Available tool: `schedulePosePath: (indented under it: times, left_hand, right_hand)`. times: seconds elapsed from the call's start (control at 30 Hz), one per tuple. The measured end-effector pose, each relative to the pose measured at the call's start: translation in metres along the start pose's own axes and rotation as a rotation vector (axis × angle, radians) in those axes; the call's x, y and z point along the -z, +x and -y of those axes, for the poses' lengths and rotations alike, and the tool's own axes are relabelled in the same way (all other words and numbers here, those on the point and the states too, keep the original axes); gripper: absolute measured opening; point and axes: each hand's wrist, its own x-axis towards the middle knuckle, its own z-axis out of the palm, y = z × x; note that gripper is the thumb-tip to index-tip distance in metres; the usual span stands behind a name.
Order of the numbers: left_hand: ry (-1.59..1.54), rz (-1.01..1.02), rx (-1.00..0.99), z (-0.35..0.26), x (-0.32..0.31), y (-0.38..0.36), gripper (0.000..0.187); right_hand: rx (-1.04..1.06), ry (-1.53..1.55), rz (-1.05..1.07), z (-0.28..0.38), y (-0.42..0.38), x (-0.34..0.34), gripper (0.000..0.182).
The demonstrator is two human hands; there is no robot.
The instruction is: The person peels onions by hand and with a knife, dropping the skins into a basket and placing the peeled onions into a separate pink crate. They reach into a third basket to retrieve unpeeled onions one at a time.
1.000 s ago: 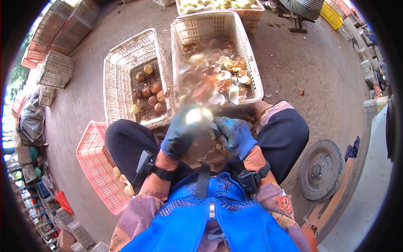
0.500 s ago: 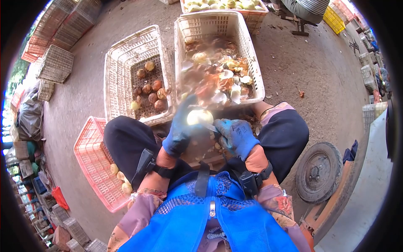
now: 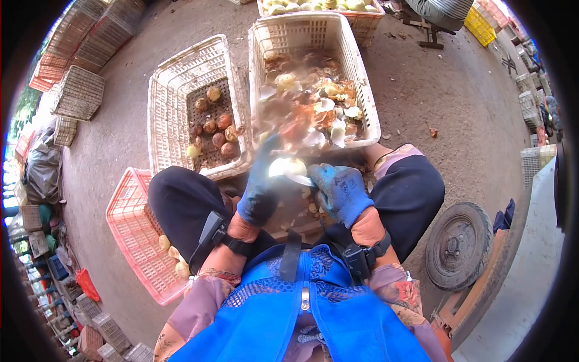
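Observation:
My left hand (image 3: 258, 192), in a blue glove, is closed around a pale peeled onion (image 3: 286, 166) in front of my lap. A small knife (image 3: 301, 180) is gripped in my gloved right hand (image 3: 342, 193), its blade against the onion's lower right side. Just beyond my hands stands a white crate (image 3: 256, 78) holding onion skins (image 3: 325, 107); part of its view is blurred. Left of it, another white crate (image 3: 158, 114) contains several brown unpeeled onions (image 3: 224, 121).
A pink crate (image 3: 136, 232) by my left leg holds peeled onions (image 3: 174, 252). More peeled onions fill a crate (image 3: 365, 24) at the back. A person (image 3: 443, 13) sits at top right. On my right lies a wheel (image 3: 458, 246); stacked crates (image 3: 90, 36) stand far left.
My right hand and the knife have shifted slightly, and the blade now shows more fully along the onion. My left hand still grips the onion in nearly the same spot.

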Motion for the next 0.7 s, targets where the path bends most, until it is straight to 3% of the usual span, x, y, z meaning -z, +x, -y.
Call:
schedulePosePath:
  times: [0.03, 0.1, 0.13, 0.17, 0.23, 0.27, 0.43, 0.5, 0.6, 0.67, 0.7]
  left_hand:
    - [0.023, -0.011, 0.032, -0.001, -0.001, 0.000, 0.086]
    - [-0.017, -0.034, 0.040, 0.000, 0.000, 0.002, 0.088]
    - [-0.057, -0.056, 0.046, -0.001, 0.001, 0.003, 0.091]
    - [-0.057, -0.052, 0.043, -0.004, 0.001, 0.004, 0.091]
    - [-0.105, -0.043, -0.014, -0.019, 0.000, 0.002, 0.096]
    - [-0.143, -0.039, 0.024, -0.018, 0.002, 0.004, 0.103]
    - [-0.169, 0.038, -0.041, -0.007, 0.003, 0.003, 0.110]
    - [-0.207, 0.091, -0.069, -0.001, 0.006, 0.003, 0.113]
    - [-0.265, 0.141, -0.001, 0.008, 0.014, 0.005, 0.117]
    - [0.046, 0.096, -0.079, 0.012, 0.017, 0.007, 0.120]
    - [0.046, 0.095, -0.080, 0.012, 0.016, 0.008, 0.120]
  right_hand:
    - [-0.002, 0.001, 0.001, -0.002, 0.001, 0.000, 0.021]
    - [-0.257, -0.137, 0.086, -0.012, 0.005, -0.001, 0.010]
    - [-0.436, -0.198, 0.268, -0.028, 0.009, -0.001, 0.010]
    - [-0.439, -0.199, 0.264, -0.032, 0.005, 0.000, 0.010]
    - [-0.348, 0.400, -0.070, -0.021, -0.002, 0.012, 0.015]
    - [-0.348, 0.666, -0.061, -0.023, -0.004, 0.001, 0.020]
    - [-0.110, 0.568, -0.071, -0.008, 0.000, -0.013, 0.022]
    - [0.058, 0.172, -0.163, -0.006, 0.001, -0.014, 0.030]
    - [0.114, 0.079, -0.156, -0.010, 0.001, -0.012, 0.028]
    - [0.119, 0.033, -0.114, -0.010, -0.001, -0.011, 0.025]
    - [0.116, 0.042, -0.115, -0.010, -0.002, -0.011, 0.023]
